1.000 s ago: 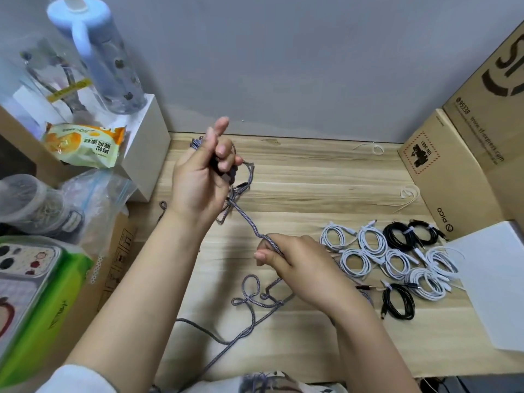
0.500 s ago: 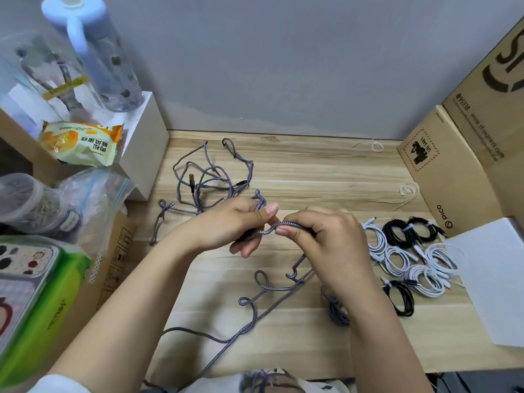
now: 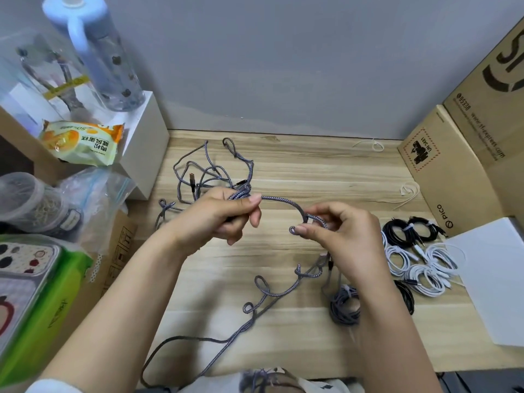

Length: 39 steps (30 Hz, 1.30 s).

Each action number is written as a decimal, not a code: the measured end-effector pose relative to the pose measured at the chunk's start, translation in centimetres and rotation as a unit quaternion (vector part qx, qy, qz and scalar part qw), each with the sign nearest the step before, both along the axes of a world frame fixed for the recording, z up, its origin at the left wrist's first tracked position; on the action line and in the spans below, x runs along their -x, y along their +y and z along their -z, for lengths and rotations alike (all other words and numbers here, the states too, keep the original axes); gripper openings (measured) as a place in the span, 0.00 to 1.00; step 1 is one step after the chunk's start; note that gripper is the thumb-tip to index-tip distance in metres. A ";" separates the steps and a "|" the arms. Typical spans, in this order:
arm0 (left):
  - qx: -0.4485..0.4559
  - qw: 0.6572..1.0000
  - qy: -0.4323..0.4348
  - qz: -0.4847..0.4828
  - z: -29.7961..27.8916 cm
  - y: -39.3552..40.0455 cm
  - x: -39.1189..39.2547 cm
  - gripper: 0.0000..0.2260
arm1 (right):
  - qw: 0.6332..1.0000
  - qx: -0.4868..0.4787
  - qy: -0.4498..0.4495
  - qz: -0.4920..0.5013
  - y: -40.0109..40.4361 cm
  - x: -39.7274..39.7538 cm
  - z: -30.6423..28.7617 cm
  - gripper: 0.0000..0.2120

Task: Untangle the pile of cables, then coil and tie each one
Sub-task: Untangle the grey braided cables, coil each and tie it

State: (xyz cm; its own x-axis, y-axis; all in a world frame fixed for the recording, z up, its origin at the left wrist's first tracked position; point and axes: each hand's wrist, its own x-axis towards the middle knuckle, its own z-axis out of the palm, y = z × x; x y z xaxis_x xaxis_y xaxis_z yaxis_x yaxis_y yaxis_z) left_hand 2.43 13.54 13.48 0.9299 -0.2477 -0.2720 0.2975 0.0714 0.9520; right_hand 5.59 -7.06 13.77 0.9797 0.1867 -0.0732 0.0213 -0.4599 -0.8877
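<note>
Over the pale wooden worktop (image 3: 297,171) both of the person's bare hands are raised and joined by one grey-blue braided cable (image 3: 280,200). The left hand (image 3: 224,215) has its grip clenched around a small bundle of that cable's turns, thumb pressed on top near the fingertips. From there the cable arches to the right hand (image 3: 340,234), whose thumb and forefinger pinch it at a small loop while the other fingers curl loosely behind. Below the right hand the same braided cable drops to the worktop and runs in several small kinked loops toward the near edge. Behind the left hand, toward the grey wall, lies a loose tangle of grey-blue braided cable (image 3: 204,171) with a plug end showing; whether it is part of the held cable I cannot tell. A tied dark grey coil (image 3: 344,306) rests on the worktop just beside the right wrist. To the right lie finished coils: white coiled cables (image 3: 419,265) and black coiled cables (image 3: 408,231) close together, next to a white sheet (image 3: 496,279). Brown cardboard boxes (image 3: 459,154) stand at the right edge. At the left, a pale blue water bottle (image 3: 96,52) stands on a white box (image 3: 141,137) with a yellow snack packet (image 3: 82,141) beside it.
</note>
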 end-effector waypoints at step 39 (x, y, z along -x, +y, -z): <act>-0.120 0.969 -0.115 -0.181 3.3 -1.8 -2.8 0.08 | 0.914 -0.382 0.134 -0.017 1.9 1.7 -2.2 0.18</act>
State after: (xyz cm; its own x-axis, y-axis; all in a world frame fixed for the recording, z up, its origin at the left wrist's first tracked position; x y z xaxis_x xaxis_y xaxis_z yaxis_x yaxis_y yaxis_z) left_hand 5.26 11.70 10.17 0.9867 0.1520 -0.0573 0.0732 -0.1008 0.9922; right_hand 3.91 -5.19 16.00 0.9382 0.3138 -0.1457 -0.2417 0.2934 -0.9249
